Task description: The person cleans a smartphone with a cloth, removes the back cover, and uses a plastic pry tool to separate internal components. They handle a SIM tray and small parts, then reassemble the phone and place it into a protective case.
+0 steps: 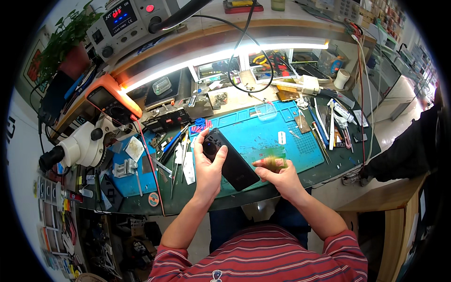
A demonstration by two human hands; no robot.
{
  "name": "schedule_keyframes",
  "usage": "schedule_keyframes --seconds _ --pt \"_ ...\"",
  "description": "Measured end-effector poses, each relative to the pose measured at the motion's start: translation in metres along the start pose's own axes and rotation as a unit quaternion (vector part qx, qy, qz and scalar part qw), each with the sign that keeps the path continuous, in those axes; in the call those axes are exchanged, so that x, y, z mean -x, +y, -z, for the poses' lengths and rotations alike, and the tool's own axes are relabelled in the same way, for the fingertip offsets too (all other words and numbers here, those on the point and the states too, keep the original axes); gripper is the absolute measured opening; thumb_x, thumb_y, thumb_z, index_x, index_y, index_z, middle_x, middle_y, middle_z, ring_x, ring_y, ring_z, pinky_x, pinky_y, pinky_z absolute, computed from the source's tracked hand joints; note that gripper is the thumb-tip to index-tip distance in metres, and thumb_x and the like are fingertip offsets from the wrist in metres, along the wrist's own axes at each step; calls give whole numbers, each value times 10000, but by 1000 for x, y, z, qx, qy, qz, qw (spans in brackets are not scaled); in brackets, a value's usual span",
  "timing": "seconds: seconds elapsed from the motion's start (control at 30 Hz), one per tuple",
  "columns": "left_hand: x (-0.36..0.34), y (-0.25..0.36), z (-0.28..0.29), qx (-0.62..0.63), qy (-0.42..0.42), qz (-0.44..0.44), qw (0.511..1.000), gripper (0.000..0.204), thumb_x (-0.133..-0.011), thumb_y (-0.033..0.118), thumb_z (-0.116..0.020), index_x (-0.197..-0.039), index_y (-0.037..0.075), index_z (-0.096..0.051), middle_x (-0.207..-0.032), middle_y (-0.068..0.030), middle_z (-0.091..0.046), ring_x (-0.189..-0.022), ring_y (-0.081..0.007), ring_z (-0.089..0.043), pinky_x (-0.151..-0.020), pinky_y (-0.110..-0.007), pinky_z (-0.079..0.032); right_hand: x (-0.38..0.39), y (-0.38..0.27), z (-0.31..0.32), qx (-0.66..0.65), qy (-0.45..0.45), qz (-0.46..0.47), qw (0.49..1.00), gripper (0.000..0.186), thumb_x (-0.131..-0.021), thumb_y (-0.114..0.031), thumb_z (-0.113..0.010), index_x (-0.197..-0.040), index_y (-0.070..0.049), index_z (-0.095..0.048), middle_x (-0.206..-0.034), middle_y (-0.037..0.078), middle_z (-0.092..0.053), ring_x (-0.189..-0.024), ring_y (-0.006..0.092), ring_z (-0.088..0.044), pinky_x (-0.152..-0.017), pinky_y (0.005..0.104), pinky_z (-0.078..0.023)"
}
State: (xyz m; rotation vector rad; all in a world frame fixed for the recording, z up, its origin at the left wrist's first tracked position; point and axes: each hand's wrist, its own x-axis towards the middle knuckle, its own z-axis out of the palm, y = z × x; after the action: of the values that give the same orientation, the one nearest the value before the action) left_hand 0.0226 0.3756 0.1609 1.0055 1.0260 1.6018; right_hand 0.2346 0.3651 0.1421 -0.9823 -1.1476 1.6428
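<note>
My left hand [210, 171] is closed round the upper left part of a black smartphone [235, 167], held back up and tilted above the blue repair mat [300, 160]. Its thumb lies beside the camera bump. My right hand [275, 177] is at the phone's lower right edge, pinching a thin green and reddish piece [275, 159], blurred, perhaps a plastic card or film. Whether that piece touches the phone, I cannot tell. A razor blade [282, 137] lies on the mat beyond my right hand, and a clear plastic box [265, 109] sits near the mat's back.
A white microscope [80, 143], orange multimeter [110, 103] and soldering station [124, 23] stand at left. Hand tools [324, 122] crowd the right side. A hot-air handle [307, 85] rests at the back. A black cable loop hangs overhead. Someone's dark-clothed leg [390, 160] is at far right.
</note>
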Motion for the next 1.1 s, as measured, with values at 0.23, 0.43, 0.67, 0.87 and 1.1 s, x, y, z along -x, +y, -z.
schedule_keyframes --seconds 0.23,0.43,0.67,0.87,1.1 --pt "6 3 -4 -26 0 -23 999 615 -976 -9 -665 -1510 69 -369 -1305 -65 -536 -1139 -125 -555 -1026 -280 -457 3 0 6 -41 -18 -21 999 233 -928 -112 -765 -1129 5 -757 -951 26 -732 -834 92 -647 -760 253 -528" --pt "4 1 -1 18 7 -7 1000 606 -977 -25 -653 -1507 76 -377 -1293 -57 -548 -1140 -127 -555 -1031 -280 -447 8 -9 12 34 -39 -31 998 237 -929 -132 -768 -1128 -5 -759 -921 9 -726 -804 77 -642 -744 244 -529" --pt "2 -6 5 43 48 11 998 597 -980 -51 -648 -1502 80 -388 -1276 -52 -563 -1125 -124 -566 -1028 -285 -466 12 -2 7 32 -21 1 999 228 -941 -125 -762 -1134 -5 -757 -947 20 -736 -815 71 -653 -740 237 -544" --pt "3 -13 10 64 99 10 993 607 -986 -47 -648 -1514 75 -373 -1283 -57 -565 -1123 -132 -575 -1031 -292 -477 19 10 -6 25 46 18 998 239 -946 -101 -760 -1161 2 -744 -1017 47 -746 -835 80 -667 -760 243 -559" --pt "10 -15 20 153 140 54 977 414 -1005 53 -678 -1376 55 -494 -1189 -49 -636 -1073 -155 -633 -963 -322 -539 15 26 -29 -52 122 56 990 221 -954 -40 -733 -1164 23 -711 -1101 106 -733 -952 158 -709 -861 321 -614"
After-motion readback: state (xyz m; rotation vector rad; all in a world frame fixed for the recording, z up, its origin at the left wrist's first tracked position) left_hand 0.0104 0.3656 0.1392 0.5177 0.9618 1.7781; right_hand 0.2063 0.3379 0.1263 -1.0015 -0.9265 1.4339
